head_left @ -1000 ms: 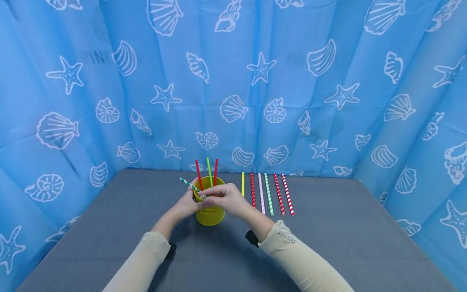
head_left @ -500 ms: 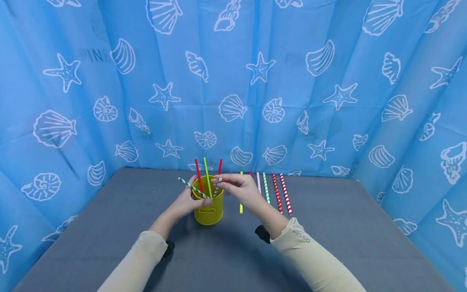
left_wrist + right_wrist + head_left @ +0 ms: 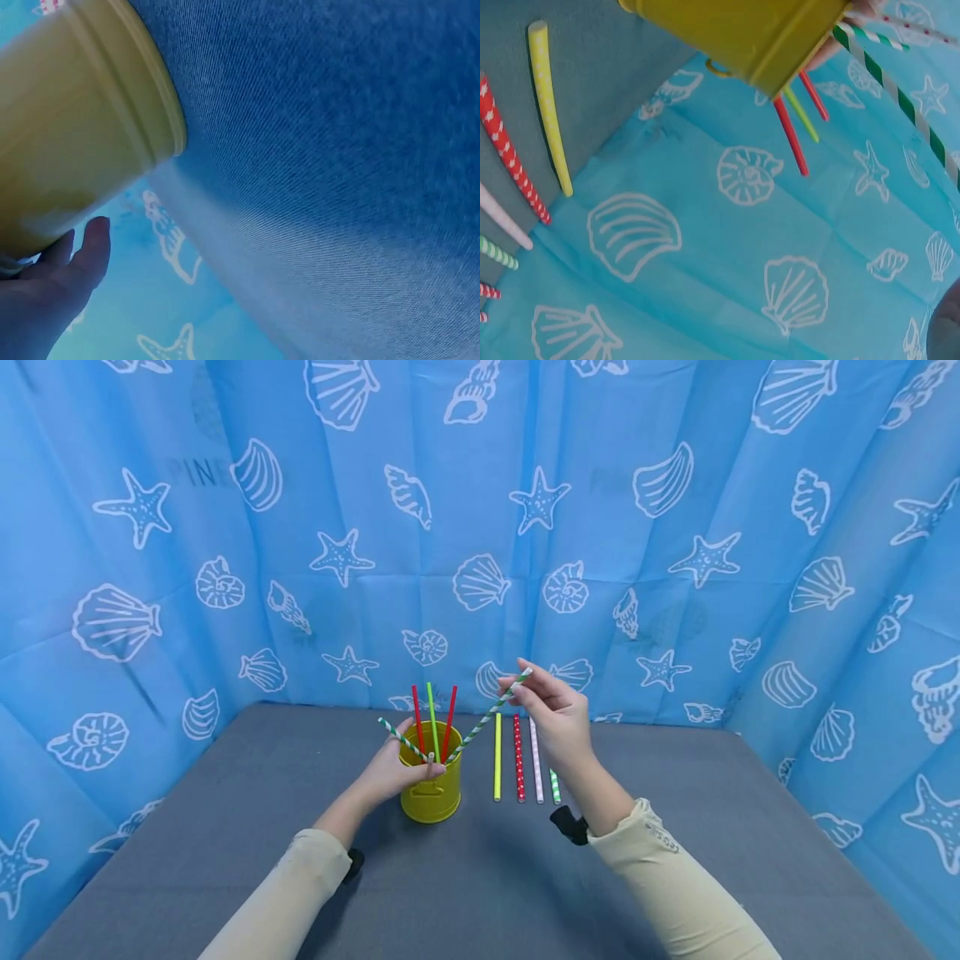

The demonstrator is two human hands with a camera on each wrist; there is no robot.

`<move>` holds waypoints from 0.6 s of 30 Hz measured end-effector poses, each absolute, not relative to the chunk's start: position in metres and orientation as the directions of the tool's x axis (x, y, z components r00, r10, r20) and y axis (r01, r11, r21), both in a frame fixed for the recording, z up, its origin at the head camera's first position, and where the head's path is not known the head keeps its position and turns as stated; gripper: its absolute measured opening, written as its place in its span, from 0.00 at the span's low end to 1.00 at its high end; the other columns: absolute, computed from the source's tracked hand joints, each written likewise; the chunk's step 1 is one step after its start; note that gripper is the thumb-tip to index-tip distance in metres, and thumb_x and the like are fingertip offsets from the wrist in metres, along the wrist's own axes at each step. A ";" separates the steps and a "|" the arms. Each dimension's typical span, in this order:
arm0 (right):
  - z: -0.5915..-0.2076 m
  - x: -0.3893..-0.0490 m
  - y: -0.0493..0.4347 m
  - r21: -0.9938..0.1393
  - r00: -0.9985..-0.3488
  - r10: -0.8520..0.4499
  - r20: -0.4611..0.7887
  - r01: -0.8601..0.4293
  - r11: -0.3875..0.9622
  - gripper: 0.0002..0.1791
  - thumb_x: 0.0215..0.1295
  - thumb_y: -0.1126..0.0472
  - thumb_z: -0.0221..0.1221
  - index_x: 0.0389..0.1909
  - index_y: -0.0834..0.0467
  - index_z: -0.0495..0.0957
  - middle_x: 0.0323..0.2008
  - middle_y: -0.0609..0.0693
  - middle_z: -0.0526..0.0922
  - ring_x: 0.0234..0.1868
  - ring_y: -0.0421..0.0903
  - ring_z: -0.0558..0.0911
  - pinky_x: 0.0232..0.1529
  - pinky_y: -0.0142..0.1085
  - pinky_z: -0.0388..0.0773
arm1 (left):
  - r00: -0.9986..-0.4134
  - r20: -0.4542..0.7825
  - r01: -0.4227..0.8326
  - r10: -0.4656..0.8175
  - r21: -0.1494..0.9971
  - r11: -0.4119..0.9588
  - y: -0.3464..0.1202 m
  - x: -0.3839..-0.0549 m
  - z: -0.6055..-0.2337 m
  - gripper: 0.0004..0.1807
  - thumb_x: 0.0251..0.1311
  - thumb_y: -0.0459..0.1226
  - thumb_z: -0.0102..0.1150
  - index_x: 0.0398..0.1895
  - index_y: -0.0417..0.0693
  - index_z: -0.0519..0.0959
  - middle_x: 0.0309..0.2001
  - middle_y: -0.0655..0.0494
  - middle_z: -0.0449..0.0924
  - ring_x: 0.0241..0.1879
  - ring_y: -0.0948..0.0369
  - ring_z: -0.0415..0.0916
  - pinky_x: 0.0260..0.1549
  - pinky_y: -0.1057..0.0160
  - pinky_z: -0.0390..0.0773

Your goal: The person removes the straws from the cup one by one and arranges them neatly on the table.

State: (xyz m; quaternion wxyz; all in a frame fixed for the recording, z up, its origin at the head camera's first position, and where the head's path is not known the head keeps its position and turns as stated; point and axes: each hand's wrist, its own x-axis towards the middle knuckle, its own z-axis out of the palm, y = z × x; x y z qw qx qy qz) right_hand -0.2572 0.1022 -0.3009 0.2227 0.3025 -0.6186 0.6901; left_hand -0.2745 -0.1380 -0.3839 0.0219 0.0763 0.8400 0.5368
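Observation:
A yellow metal bucket (image 3: 431, 806) stands on the table. My left hand (image 3: 384, 775) grips its left side near the rim, thumb across the front. Between thumb and fingers of my right hand (image 3: 558, 718) is the upper end of a green-and-white striped paper straw (image 3: 483, 720), slanting up to the right with its lower end at the bucket's mouth. Inside the bucket are two red straws (image 3: 451, 718), a lime green straw (image 3: 432, 710) and another green-striped straw (image 3: 397, 735) leaning left. A white straw with red dots (image 3: 922, 30) also sticks out, seen in the right wrist view.
Right of the bucket, paper straws lie in a row on the grey cloth: yellow (image 3: 498, 760), red with white marks (image 3: 519, 760), pale pink (image 3: 536, 768) and light green striped (image 3: 555, 787). Red-and-white ones (image 3: 489, 291) lie farther along. A blue shell-patterned curtain (image 3: 480, 527) hangs behind.
My right hand has moved from the bucket's mouth up and to the right, drawing the green-striped straw upward at a slant. My left hand has stayed on the bucket.

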 end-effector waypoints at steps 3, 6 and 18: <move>-0.297 -0.258 0.109 -0.713 -0.718 -0.026 0.696 -0.686 -0.146 0.19 0.66 0.75 0.55 0.57 0.64 0.77 0.37 0.42 0.87 0.39 0.42 0.84 0.40 0.32 0.81 | -0.990 0.032 0.087 0.138 0.906 0.415 -0.137 -0.274 -0.384 0.54 0.55 0.47 0.70 0.77 0.45 0.45 0.70 0.34 0.55 0.69 0.39 0.54 0.63 0.38 0.60; -0.294 -0.260 0.115 -0.719 -0.725 -0.001 0.689 -0.683 -0.126 0.19 0.67 0.73 0.55 0.58 0.61 0.78 0.36 0.42 0.86 0.39 0.41 0.84 0.38 0.32 0.81 | -0.991 0.024 0.075 0.132 0.916 0.394 -0.137 -0.274 -0.384 0.53 0.56 0.46 0.69 0.77 0.46 0.45 0.71 0.35 0.54 0.69 0.40 0.54 0.63 0.38 0.60; -0.323 -0.268 0.132 -0.819 -0.820 -0.039 0.571 -0.573 0.044 0.19 0.65 0.75 0.57 0.58 0.71 0.74 0.33 0.43 0.84 0.28 0.41 0.82 0.25 0.31 0.79 | -0.990 0.013 0.064 0.140 0.928 0.366 -0.137 -0.274 -0.384 0.51 0.58 0.44 0.68 0.77 0.47 0.45 0.70 0.34 0.55 0.69 0.40 0.54 0.63 0.39 0.60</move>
